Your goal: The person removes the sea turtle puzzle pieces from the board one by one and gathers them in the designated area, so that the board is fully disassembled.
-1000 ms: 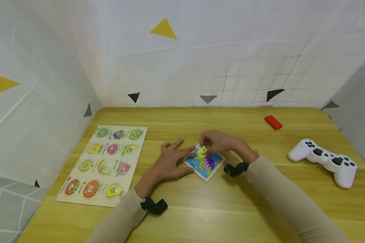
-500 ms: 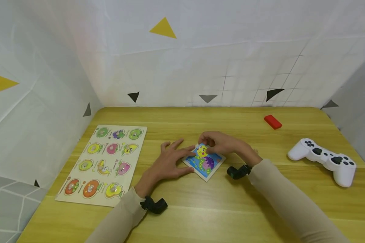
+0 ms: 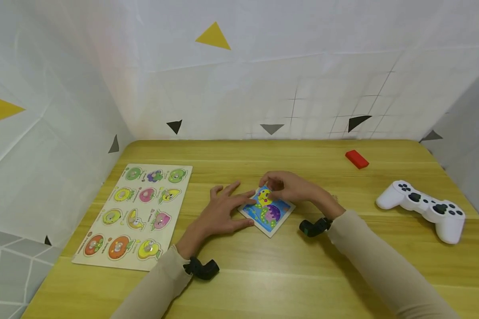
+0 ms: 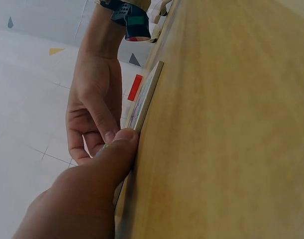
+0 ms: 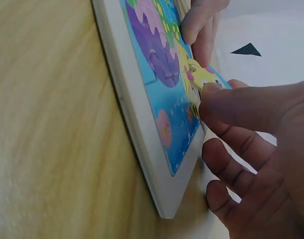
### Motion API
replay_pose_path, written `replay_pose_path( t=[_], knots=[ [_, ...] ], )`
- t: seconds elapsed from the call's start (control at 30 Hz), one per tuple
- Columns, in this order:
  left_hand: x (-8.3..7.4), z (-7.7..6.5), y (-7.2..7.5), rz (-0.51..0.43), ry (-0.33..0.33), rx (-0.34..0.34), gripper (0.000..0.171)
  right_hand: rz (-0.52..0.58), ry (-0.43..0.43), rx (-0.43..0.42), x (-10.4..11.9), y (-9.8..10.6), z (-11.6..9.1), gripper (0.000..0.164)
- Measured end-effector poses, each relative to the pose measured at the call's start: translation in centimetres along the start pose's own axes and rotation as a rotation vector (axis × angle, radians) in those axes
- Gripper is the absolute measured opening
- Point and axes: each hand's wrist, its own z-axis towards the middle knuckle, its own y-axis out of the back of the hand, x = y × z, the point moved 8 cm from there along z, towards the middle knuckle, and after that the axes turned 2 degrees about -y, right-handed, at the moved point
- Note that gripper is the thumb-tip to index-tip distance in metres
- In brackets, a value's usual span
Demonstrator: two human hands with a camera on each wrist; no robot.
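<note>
A small square jigsaw puzzle (image 3: 266, 221) with a white border lies on the table, showing a yellow and purple cartoon animal on blue. My right hand (image 3: 289, 186) pinches a yellow-and-blue puzzle piece (image 5: 205, 74) between thumb and fingers at the far corner. In the right wrist view that piece is tilted up from the board. My left hand (image 3: 220, 215) lies at the puzzle's left corner with fingers spread and fairly straight. Its thumb (image 4: 124, 137) touches the near edge, and its index finger reaches over the puzzle. The right fingers partly hide the far corner.
On the left lies a fruit peg puzzle board (image 3: 143, 217) with several pieces. A white game controller (image 3: 423, 210) sits at the right, and a red block (image 3: 357, 159) lies behind it. White cloth walls (image 3: 239, 97) border the wooden table (image 3: 263, 283).
The puzzle piece in my right hand has tilted up at its far edge, as that hand shifts slightly. My left hand stays in place at the puzzle's corner.
</note>
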Motion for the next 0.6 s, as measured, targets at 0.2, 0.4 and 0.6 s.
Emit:
replay_pose_path(
  t=[0.2,0.4,0.6],
  knots=[
    [0.0,0.0,0.0,-0.006,0.000,-0.003,0.056,0.023,0.012,-0.043,-0.4,0.6,0.1,0.029],
    [0.0,0.0,0.1,-0.010,0.001,-0.006,0.052,0.019,0.009,-0.091,-0.9,1.7,-0.1,0.034],
    [0.0,0.0,0.0,-0.024,0.004,-0.008,0.049,0.007,-0.036,-0.139,-1.9,2.9,0.0,0.034]
  ],
)
